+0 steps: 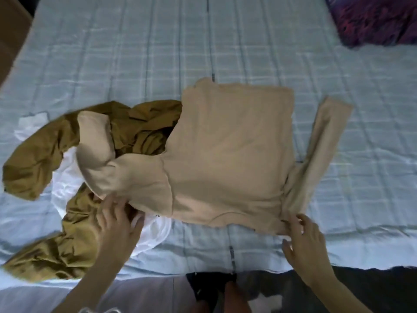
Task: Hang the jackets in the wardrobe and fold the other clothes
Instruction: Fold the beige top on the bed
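On the bed [225,41] we find the beige top [225,154] spread flat, partly over a mustard garment [67,233]; our left hand [117,224] rests with straight fingers at its sleeve edge, our right hand [302,240] pinches its near corner

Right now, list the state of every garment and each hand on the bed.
Beige long-sleeved top: spread flat, one sleeve crumpled over the pile, not yet folded.
Mustard-brown garment: crumpled, unfolded.
White garment: bunched under the mustard-brown garment.
Left hand: resting on the pile by the top's sleeve; grip unclear.
Right hand: pinching the top's near corner.
Purple pillow: lying at the bed's far corner.
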A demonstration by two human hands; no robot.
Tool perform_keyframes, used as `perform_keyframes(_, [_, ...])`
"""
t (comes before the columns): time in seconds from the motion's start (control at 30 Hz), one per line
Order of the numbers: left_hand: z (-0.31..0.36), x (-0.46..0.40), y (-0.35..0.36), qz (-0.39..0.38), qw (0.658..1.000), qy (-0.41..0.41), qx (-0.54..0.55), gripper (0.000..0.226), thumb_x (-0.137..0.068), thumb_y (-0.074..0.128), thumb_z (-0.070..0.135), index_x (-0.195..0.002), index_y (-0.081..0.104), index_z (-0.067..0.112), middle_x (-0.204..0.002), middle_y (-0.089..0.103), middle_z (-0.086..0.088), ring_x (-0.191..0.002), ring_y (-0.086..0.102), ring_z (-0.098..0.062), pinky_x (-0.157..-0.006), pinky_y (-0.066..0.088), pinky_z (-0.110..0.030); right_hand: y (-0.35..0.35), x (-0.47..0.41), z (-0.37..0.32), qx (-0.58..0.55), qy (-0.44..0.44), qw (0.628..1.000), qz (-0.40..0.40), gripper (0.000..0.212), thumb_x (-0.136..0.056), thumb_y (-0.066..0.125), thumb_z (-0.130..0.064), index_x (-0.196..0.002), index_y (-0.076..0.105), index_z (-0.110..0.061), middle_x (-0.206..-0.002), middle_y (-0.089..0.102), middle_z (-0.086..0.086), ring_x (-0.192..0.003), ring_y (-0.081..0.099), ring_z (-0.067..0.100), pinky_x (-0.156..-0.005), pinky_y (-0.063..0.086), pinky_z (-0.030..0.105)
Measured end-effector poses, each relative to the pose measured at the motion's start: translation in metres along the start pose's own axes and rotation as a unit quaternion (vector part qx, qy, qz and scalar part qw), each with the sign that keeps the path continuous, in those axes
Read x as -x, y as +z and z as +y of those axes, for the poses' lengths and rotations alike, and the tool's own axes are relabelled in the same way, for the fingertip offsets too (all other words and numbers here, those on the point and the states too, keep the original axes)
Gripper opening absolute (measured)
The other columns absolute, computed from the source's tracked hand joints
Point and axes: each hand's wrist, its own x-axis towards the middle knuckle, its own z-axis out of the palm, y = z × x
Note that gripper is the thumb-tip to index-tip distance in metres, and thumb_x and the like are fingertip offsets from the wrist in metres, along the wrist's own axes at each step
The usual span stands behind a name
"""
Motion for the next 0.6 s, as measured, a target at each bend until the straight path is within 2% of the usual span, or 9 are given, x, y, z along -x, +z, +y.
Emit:
perform_keyframes(0.03, [0.015,0.011,0.002,0.040,0.997,0.060,0.032,0.047,-0.085,0.049,0.040,-0.122,0.051,0.011,-0.131,0.045,-0.018,-0.106,0.048,-0.042,-0.098,0.028,-0.054,0.004,0.004,-0.008,-0.013,-0.048,0.999,0.023,0.066,-0.064,0.079,-0.017,-0.125,0.052,-0.014,-0.120,0.051,0.011,-0.100,0.052,0.033,-0.077,0.049,0.044])
perform_keyframes(0.07, [0.032,0.022,0.004,0.039,0.987,0.148,0.054,0.042,-0.079,0.055,0.033,-0.117,0.051,0.015,-0.127,0.045,-0.014,-0.102,0.050,-0.039,-0.091,0.030,-0.052,0.011,0.008,-0.015,-0.020,-0.106,0.993,0.037,0.062,-0.063,0.076,-0.015,-0.120,0.053,-0.017,-0.118,0.051,0.006,-0.100,0.052,0.029,-0.079,0.045,0.041])
perform_keyframes(0.13, [0.062,0.039,0.014,-0.034,0.951,0.299,0.075,0.061,-0.059,0.074,0.017,-0.116,0.052,0.023,-0.126,0.047,-0.004,-0.103,0.053,-0.030,-0.089,0.032,-0.045,0.023,0.009,-0.025,-0.019,-0.188,0.982,0.021,0.063,-0.059,0.070,-0.015,-0.118,0.051,-0.022,-0.114,0.052,-0.003,-0.094,0.056,0.023,-0.083,0.038,0.033])
perform_keyframes(0.2, [0.090,0.045,0.028,-0.119,0.917,0.371,0.084,0.082,-0.047,0.076,0.007,-0.125,0.054,0.021,-0.133,0.049,-0.002,-0.113,0.049,-0.022,-0.096,0.032,-0.037,0.036,0.005,-0.031,-0.023,-0.178,0.984,-0.019,0.074,-0.054,0.076,-0.015,-0.125,0.053,-0.020,-0.116,0.059,-0.002,-0.096,0.060,0.022,-0.084,0.043,0.033])
perform_keyframes(0.3, [0.117,0.033,0.049,-0.168,0.928,0.320,0.095,0.098,-0.046,0.076,0.006,-0.140,0.048,0.014,-0.141,0.048,-0.001,-0.121,0.046,-0.020,-0.102,0.032,-0.034,0.048,-0.006,-0.035,-0.052,-0.116,0.992,-0.018,0.070,-0.063,0.078,-0.012,-0.129,0.057,-0.014,-0.122,0.063,0.003,-0.107,0.062,0.024,-0.084,0.054,0.040])
perform_keyframes(0.37, [0.125,0.018,0.056,-0.177,0.937,0.283,0.099,0.092,-0.052,0.077,0.010,-0.139,0.049,0.016,-0.138,0.052,0.002,-0.114,0.051,-0.019,-0.096,0.040,-0.033,0.050,-0.012,-0.036,-0.066,-0.109,0.992,-0.009,0.057,-0.071,0.074,-0.013,-0.126,0.059,-0.015,-0.121,0.063,0.002,-0.108,0.060,0.024,-0.086,0.053,0.040])
perform_keyframes(0.4, [0.128,0.013,0.057,-0.169,0.939,0.282,0.098,0.079,-0.057,0.075,0.013,-0.133,0.054,0.019,-0.131,0.056,0.004,-0.107,0.054,-0.019,-0.091,0.040,-0.033,0.050,-0.015,-0.036,-0.067,-0.110,0.992,-0.008,0.052,-0.073,0.073,-0.013,-0.122,0.060,-0.017,-0.119,0.063,0.001,-0.105,0.059,0.024,-0.084,0.053,0.039])
perform_keyframes(0.5, [0.131,0.004,0.055,-0.103,0.946,0.281,0.125,0.023,-0.077,0.055,0.024,-0.098,0.066,0.027,-0.095,0.063,0.009,-0.084,0.058,-0.020,-0.080,0.036,-0.030,0.043,-0.024,-0.041,-0.059,-0.099,0.993,-0.002,0.040,-0.065,0.076,-0.009,-0.101,0.064,-0.021,-0.098,0.066,-0.003,-0.083,0.062,0.022,-0.067,0.051,0.033])
perform_keyframes(0.6, [0.122,0.008,0.043,-0.118,0.944,0.282,0.124,0.018,-0.085,0.046,0.030,-0.084,0.064,0.029,-0.078,0.061,0.011,-0.074,0.058,-0.019,-0.070,0.045,-0.032,0.023,-0.031,-0.052,-0.027,-0.078,0.996,0.016,0.036,-0.050,0.084,-0.006,-0.078,0.068,-0.023,-0.063,0.062,-0.006,-0.048,0.057,0.016,-0.044,0.035,0.020])
